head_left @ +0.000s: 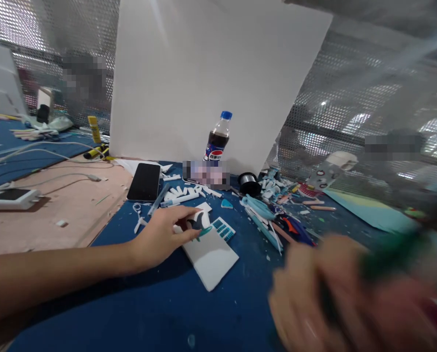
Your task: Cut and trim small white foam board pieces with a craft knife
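My left hand (163,237) reaches across the blue mat (160,303). Its fingers are stretched out and rest on a white foam board piece (211,256) with a teal and dark pattern at its top. My right hand (336,298) is close to the camera at the lower right and badly blurred. It looks curled around a dark green object (390,254) that I cannot make out.
A cola bottle (217,139) stands before a large white board (204,73). A black phone (144,182), a wire spool (248,183), white foam scraps (184,195) and coloured cut pieces (273,215) litter the mat. Cables and a white device (9,198) lie left.
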`<action>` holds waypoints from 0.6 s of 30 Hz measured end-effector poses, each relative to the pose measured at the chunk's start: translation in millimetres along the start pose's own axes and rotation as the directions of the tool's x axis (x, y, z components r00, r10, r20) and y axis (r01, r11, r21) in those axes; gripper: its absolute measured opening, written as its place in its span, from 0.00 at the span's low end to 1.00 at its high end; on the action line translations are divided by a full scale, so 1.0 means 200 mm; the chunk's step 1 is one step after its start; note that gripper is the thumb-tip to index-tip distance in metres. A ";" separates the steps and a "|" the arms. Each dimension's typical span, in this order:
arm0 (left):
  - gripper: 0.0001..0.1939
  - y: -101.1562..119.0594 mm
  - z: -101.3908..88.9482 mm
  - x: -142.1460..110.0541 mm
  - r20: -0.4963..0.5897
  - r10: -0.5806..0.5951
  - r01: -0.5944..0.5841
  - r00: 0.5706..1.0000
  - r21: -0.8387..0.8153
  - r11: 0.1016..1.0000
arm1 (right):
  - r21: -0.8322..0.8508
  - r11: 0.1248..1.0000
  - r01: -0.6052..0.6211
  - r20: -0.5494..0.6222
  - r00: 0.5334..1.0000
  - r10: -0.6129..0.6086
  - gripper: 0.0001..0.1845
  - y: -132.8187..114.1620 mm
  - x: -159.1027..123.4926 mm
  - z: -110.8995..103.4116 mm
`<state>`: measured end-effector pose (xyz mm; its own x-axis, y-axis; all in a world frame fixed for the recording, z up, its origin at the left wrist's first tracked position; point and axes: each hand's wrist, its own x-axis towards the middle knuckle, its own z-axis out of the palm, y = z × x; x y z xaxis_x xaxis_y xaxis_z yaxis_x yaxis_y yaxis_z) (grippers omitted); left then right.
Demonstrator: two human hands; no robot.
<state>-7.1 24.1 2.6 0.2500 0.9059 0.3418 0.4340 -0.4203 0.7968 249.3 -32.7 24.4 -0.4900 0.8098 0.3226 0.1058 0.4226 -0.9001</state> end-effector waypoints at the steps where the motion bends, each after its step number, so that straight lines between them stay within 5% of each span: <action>1: 0.16 0.00 0.00 -0.01 0.003 0.024 -0.024 1.000 0.025 0.999 | 0.038 0.999 0.007 -0.043 0.999 -0.006 0.13 -0.01 0.10 0.01; 3: 0.17 0.02 -0.01 -0.02 0.008 0.058 -0.058 0.998 0.057 0.997 | 0.004 0.999 0.033 -0.088 0.996 -0.033 0.19 0.01 0.27 0.00; 5: 0.18 0.03 -0.01 -0.03 0.013 0.075 -0.075 0.997 0.080 0.994 | -0.223 0.973 0.055 -0.030 0.998 -0.064 0.21 0.07 0.38 -0.03; 9: 0.15 0.04 -0.01 -0.03 0.016 0.074 -0.075 0.997 0.099 0.992 | -0.587 0.779 0.221 0.052 0.970 -0.236 0.20 0.21 0.39 -0.05; 14: 0.10 0.04 -0.01 -0.04 0.031 0.078 -0.081 0.996 0.118 0.990 | -0.632 0.689 0.354 0.134 0.926 -0.353 0.19 0.27 0.36 0.00; 18: 0.15 0.03 -0.01 -0.04 0.029 0.178 -0.180 0.984 0.121 0.976 | -0.528 0.813 0.244 0.064 0.966 -0.249 0.24 0.27 0.37 0.00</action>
<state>-8.9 14.3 4.8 0.3481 0.8148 0.4637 0.4830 -0.5798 0.6562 219.4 50.1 -0.5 -0.5555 0.6514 0.5168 0.4233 0.7565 -0.4985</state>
